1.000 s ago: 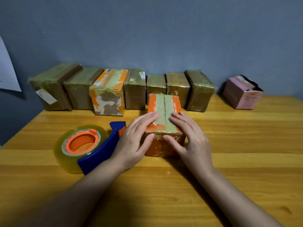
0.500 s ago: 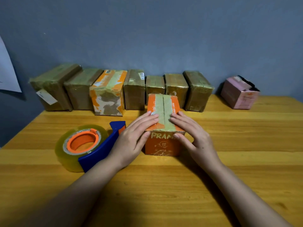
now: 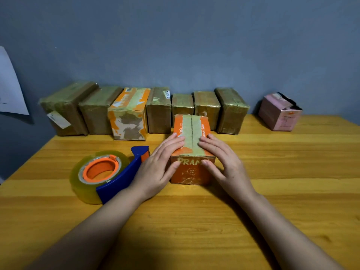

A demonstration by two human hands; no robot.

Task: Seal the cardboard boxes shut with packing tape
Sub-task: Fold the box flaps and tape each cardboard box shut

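Observation:
A small orange cardboard box (image 3: 191,173) stands upright at the middle of the wooden table (image 3: 292,172); two strips of tape run along its closed top flaps. My left hand (image 3: 158,164) lies on the box's left top edge, thumb against the front face. My right hand (image 3: 224,162) lies on the right top edge, thumb also on the front. A roll of clear packing tape (image 3: 97,173) in a blue dispenser (image 3: 120,178) with an orange core lies just left of my left hand.
Several taped boxes (image 3: 158,110) stand in a row along the grey wall, one of them orange (image 3: 128,114). A pink box (image 3: 279,112) with an open flap sits at the back right. A white sheet (image 3: 9,86) hangs on the wall at left.
The orange box's front face, covered by my thumbs a second ago, now shows its lettering. Both hands shifted slightly back along the top; the box stands squarer on the table.

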